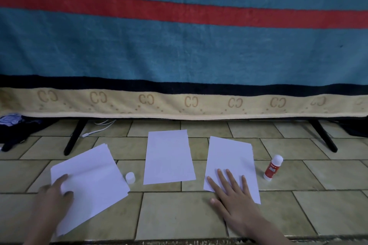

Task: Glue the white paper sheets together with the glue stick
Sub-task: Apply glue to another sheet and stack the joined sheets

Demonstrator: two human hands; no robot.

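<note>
White paper lies in three places on the tiled floor (328, 211): a tilted sheet, or perhaps a small stack (93, 187), under your left hand (57, 193), a middle sheet (168, 157) lying free, and a right sheet (233, 165) under your right hand (231, 191). That right hand lies flat with spread fingers, pressing and gripping nothing. The left rests on its paper's near corner; whether it pinches the edge I cannot tell. Just beyond your right hand's outer side stands the glue stick (273, 167), seemingly uncapped, its cap (130, 177) between the left and middle papers. Keep the right sheet pinned, coat right out to its edges, then square the next sheet's corners before smoothing from the centre outward.
</note>
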